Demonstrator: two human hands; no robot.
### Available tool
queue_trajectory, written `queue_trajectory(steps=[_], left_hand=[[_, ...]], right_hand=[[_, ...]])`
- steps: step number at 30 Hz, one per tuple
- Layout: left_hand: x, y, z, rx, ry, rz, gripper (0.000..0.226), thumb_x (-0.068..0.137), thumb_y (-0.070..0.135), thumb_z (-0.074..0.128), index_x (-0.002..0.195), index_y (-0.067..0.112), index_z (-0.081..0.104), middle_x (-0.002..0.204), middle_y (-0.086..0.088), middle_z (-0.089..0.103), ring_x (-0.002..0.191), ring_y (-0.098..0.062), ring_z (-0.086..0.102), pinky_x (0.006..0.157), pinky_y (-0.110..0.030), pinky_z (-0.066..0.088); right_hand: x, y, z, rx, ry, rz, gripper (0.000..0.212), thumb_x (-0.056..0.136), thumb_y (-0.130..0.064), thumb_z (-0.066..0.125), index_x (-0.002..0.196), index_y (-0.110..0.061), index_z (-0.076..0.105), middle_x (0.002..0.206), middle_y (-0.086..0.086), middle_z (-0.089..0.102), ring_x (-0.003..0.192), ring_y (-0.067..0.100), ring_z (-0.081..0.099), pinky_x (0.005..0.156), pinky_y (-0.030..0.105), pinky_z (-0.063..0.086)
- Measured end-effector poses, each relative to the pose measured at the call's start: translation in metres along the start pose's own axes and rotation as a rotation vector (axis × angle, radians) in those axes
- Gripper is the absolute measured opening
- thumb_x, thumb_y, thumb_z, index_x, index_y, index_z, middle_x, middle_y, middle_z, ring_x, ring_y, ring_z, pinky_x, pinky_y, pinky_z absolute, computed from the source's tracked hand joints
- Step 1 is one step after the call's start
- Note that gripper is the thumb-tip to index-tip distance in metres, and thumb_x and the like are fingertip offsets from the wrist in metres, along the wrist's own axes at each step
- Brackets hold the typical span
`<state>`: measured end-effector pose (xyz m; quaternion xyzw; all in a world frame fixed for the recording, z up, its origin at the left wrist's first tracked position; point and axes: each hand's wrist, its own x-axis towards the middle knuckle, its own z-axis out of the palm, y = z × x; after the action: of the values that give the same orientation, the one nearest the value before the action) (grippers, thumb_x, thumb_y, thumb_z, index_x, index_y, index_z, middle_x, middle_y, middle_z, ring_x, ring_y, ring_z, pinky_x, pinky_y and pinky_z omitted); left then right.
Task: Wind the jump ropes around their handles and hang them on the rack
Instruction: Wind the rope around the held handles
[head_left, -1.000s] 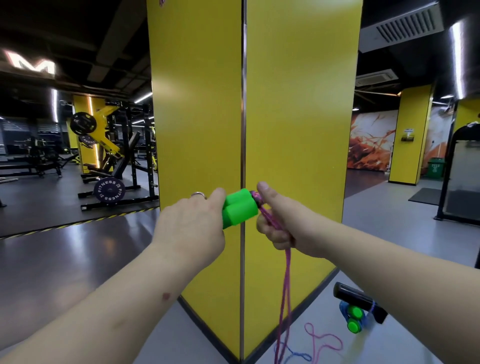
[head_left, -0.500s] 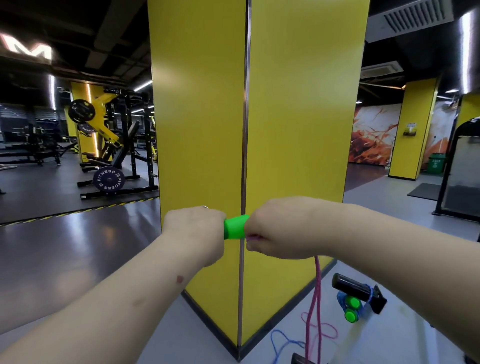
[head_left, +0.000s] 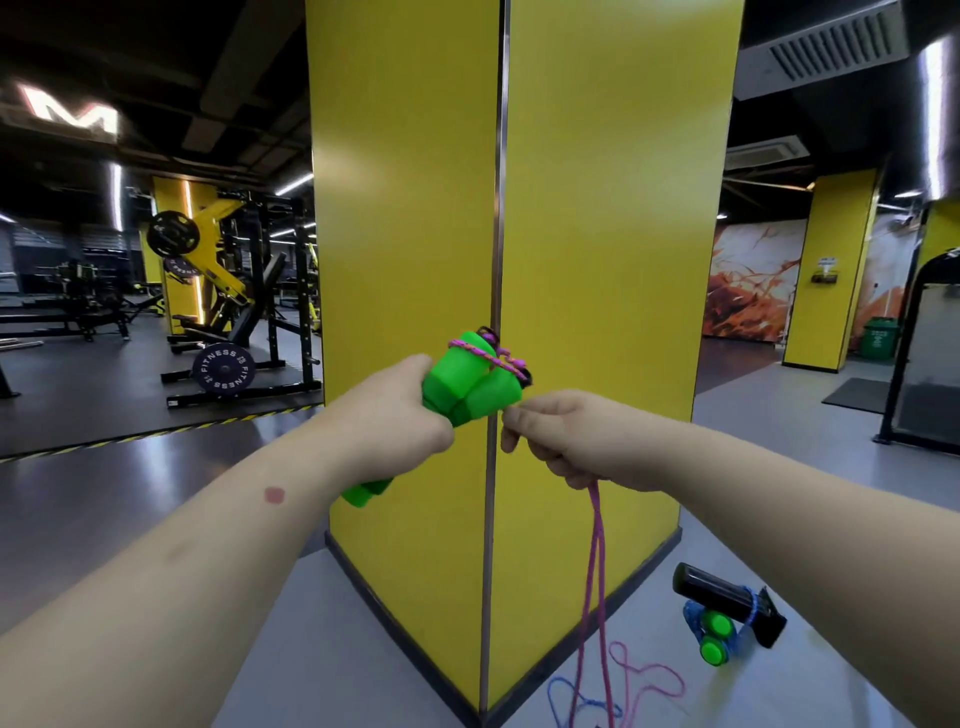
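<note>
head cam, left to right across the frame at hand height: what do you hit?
Weight plate on the rack → left hand → green handles → right hand → green bin

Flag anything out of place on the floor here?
Yes: a wound bundle of bright green handles with blue cord lies on the grey floor against a black bar, not hung. Loose pink-and-blue rope sprawls beside the yellow pillar.
</note>
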<state>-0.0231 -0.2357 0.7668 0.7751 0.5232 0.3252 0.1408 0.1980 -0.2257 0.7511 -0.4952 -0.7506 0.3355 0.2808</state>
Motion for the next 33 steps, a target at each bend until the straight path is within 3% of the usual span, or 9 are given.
queue_trajectory(steps=[4, 9, 14, 16, 21, 25, 28, 31, 33], left_hand=[[0.002, 0.0, 0.013, 0.251, 0.01, -0.126, 0.04, 0.082, 0.012, 0.056, 0.116, 0.026, 0.04, 0.084, -0.008, 0.058, 0.069, -0.024, 0.058, 0.052, -0.031, 0.038], [-0.009, 0.01, 0.034, 0.558, -0.101, -0.056, 0.036, 0.082, 0.013, 0.048, 0.112, 0.032, 0.042, 0.089, 0.0, 0.043, 0.068, -0.019, 0.051, 0.052, -0.032, 0.032], [-0.015, 0.004, 0.027, 0.661, -0.364, 0.09, 0.048, 0.084, 0.009, 0.049, 0.117, 0.044, 0.043, 0.105, 0.005, 0.051, 0.087, -0.02, 0.056, 0.06, -0.033, 0.046], [-0.018, 0.003, 0.021, 0.597, -0.398, 0.131, 0.052, 0.084, 0.011, 0.053, 0.121, 0.045, 0.044, 0.099, 0.01, 0.053, 0.089, -0.018, 0.058, 0.065, -0.036, 0.051], [-0.02, 0.006, 0.004, 0.164, -0.369, 0.166, 0.046, 0.082, 0.018, 0.074, 0.115, 0.043, 0.053, 0.086, 0.009, 0.065, 0.073, -0.009, 0.063, 0.063, -0.029, 0.05], [-0.019, 0.004, 0.002, -0.267, -0.305, 0.094, 0.057, 0.081, 0.009, 0.08, 0.123, 0.031, 0.048, 0.09, -0.008, 0.071, 0.069, -0.019, 0.067, 0.061, -0.035, 0.054], [-0.009, -0.003, 0.006, -0.352, -0.193, -0.033, 0.058, 0.088, 0.009, 0.075, 0.127, 0.026, 0.036, 0.092, -0.019, 0.073, 0.067, -0.024, 0.072, 0.062, -0.042, 0.058], [0.001, -0.009, 0.016, -0.049, -0.146, -0.095, 0.058, 0.09, 0.018, 0.071, 0.125, 0.029, 0.027, 0.096, -0.014, 0.069, 0.072, -0.028, 0.076, 0.064, -0.05, 0.061], [0.003, -0.009, 0.021, 0.222, -0.133, -0.099, 0.055, 0.088, 0.021, 0.067, 0.124, 0.029, 0.026, 0.096, -0.011, 0.067, 0.075, -0.029, 0.074, 0.061, -0.045, 0.059]], right_hand=[[-0.017, -0.023, 0.018, -0.796, 0.019, -0.074, 0.031, 0.105, -0.042, 0.038, 0.093, -0.023, 0.06, 0.076, -0.005, 0.053, 0.066, 0.01, 0.049, 0.058, 0.03, 0.036], [-0.027, -0.053, 0.015, -1.068, 0.028, -0.241, 0.024, 0.094, -0.041, 0.057, 0.08, -0.022, 0.061, 0.071, -0.004, 0.059, 0.066, 0.017, 0.055, 0.055, 0.033, 0.043], [-0.024, -0.056, -0.02, -0.665, -0.021, -0.209, 0.024, 0.072, -0.044, 0.086, 0.082, -0.027, 0.073, 0.065, -0.011, 0.063, 0.054, 0.0, 0.05, 0.047, 0.016, 0.038], [-0.017, -0.048, -0.028, -0.465, -0.024, -0.201, 0.022, 0.072, -0.038, 0.087, 0.084, -0.024, 0.075, 0.064, -0.008, 0.059, 0.056, 0.008, 0.047, 0.051, 0.023, 0.037], [0.003, -0.015, -0.026, 0.262, -0.092, -0.086, 0.023, 0.077, -0.034, 0.081, 0.082, -0.015, 0.069, 0.067, 0.008, 0.048, 0.056, 0.016, 0.037, 0.053, 0.027, 0.029], [0.005, 0.006, -0.002, 0.436, -0.137, 0.048, 0.029, 0.101, -0.018, 0.052, 0.073, -0.016, 0.059, 0.06, 0.001, 0.042, 0.051, 0.012, 0.032, 0.051, 0.025, 0.022], [-0.005, 0.005, 0.013, 0.175, -0.125, 0.083, 0.033, 0.105, -0.039, 0.044, 0.094, -0.013, 0.062, 0.064, -0.001, 0.033, 0.051, 0.012, 0.026, 0.048, 0.027, 0.02], [-0.019, -0.014, 0.018, -0.548, -0.007, 0.001, 0.032, 0.103, -0.045, 0.044, 0.094, -0.022, 0.066, 0.07, -0.001, 0.05, 0.058, 0.013, 0.045, 0.053, 0.028, 0.035], [-0.025, -0.026, 0.02, -0.773, 0.003, -0.097, 0.03, 0.101, -0.043, 0.048, 0.089, -0.021, 0.064, 0.072, -0.001, 0.057, 0.063, 0.014, 0.051, 0.054, 0.031, 0.04]])
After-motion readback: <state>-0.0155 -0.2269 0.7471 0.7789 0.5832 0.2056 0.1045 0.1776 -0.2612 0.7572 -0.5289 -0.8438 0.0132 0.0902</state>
